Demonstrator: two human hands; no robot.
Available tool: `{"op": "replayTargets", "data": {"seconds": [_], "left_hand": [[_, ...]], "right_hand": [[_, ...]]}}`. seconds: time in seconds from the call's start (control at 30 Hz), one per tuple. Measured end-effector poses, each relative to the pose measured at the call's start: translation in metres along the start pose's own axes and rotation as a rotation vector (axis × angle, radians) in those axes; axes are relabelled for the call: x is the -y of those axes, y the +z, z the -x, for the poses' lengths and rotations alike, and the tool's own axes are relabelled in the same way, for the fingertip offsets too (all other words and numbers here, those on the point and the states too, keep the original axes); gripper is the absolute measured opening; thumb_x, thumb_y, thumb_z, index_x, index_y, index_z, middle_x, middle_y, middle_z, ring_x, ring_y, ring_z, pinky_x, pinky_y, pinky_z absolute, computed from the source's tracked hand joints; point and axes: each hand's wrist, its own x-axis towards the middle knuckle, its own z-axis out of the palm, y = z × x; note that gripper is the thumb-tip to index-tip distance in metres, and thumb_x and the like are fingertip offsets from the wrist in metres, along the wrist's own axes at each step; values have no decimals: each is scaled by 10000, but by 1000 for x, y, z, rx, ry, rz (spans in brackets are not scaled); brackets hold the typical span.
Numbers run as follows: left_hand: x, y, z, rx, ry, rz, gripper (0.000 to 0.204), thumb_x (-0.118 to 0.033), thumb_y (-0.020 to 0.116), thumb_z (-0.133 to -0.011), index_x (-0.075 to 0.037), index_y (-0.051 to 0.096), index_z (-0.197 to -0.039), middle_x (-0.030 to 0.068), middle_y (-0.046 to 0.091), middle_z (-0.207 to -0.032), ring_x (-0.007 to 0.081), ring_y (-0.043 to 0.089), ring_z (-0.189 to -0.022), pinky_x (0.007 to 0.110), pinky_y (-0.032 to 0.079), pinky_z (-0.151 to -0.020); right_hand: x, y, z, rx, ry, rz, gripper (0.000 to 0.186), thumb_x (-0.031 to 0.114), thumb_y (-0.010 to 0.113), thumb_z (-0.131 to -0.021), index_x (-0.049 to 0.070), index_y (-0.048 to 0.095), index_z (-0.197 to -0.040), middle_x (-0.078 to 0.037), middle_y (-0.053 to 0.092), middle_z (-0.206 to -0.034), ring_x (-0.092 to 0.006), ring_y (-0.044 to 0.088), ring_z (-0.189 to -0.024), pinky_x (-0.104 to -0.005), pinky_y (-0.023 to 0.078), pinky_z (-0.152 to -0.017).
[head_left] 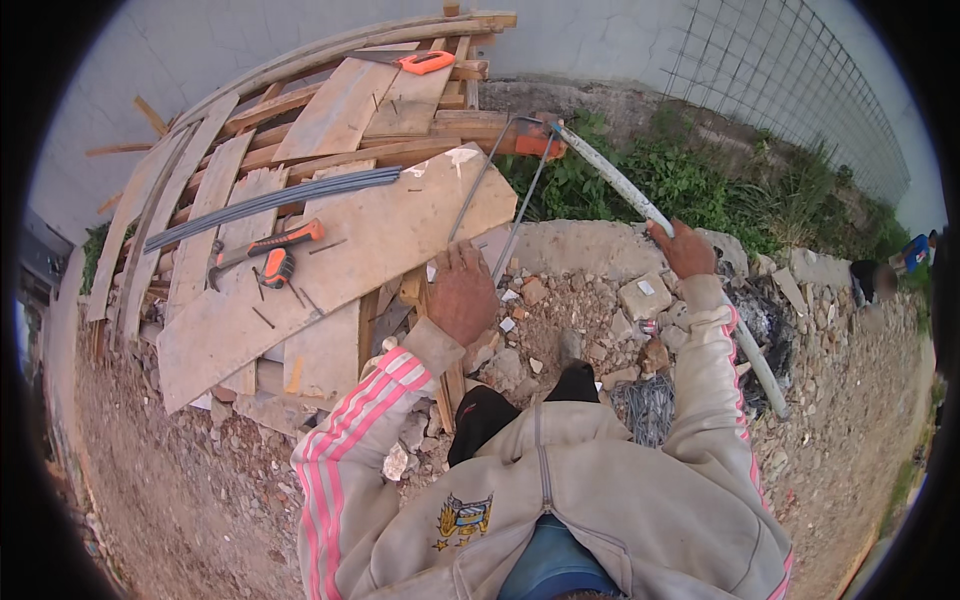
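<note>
My right hand [685,250] is wrapped round a long, pale, worn pipe [612,177]. The pipe slants from an orange-painted metal piece [533,142] at the end of a timber down past my right forearm. A thin steel bar [474,198], bent into a narrow hairpin, runs from that piece toward me. My left hand [462,292] has its fingers closed over the near end of one leg, at the edge of a wide plywood board [400,235]. The other leg passes beside my fingers. How the bar sits against the pipe's far end is hard to make out.
On the boards lie a bundle of grey steel rods [270,207], a claw hammer [268,242], a tape measure [277,268], several nails and a handsaw [425,62]. Rubble [560,320] and a wire coil [646,408] lie near my feet. Wire mesh [780,85] leans on the wall.
</note>
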Motion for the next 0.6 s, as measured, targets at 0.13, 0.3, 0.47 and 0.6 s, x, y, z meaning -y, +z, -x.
{"op": "replayTargets", "data": {"seconds": [0.13,0.3,0.47,0.6], "left_hand": [[2,26,8,-233,-20,-41,370,-142,506,-971,159,597,-1167,297,582,-1244,421,535,-1211,493,409,-1070],[12,24,9,-241,111,-100,351,-140,531,-962,145,614,-1148,267,612,-1179,398,599,-1133,494,418,-1090],[19,7,7,-172,182,-63,316,-121,542,-938,128,658,-1094,236,637,-1107,372,634,-1062,479,394,-1124],[28,5,5,-181,176,-96,311,-115,542,-925,106,672,-1101,232,633,-1126,359,613,-1095,531,360,-1141]], "right_hand": [[12,-2,3,68,52,-18,739,742,433,-949,53,687,-1040,-249,718,-845,-445,703,-834,-542,553,-745],[22,-6,13,90,96,-38,757,751,431,-943,46,694,-1018,-251,721,-866,-444,701,-858,-543,549,-767],[28,-17,14,117,105,-72,773,759,429,-938,37,690,-1024,-269,717,-914,-445,698,-916,-553,547,-775],[41,-9,21,156,133,-58,780,752,431,-941,31,686,-1098,-280,714,-947,-454,693,-935,-567,537,-794]]}}
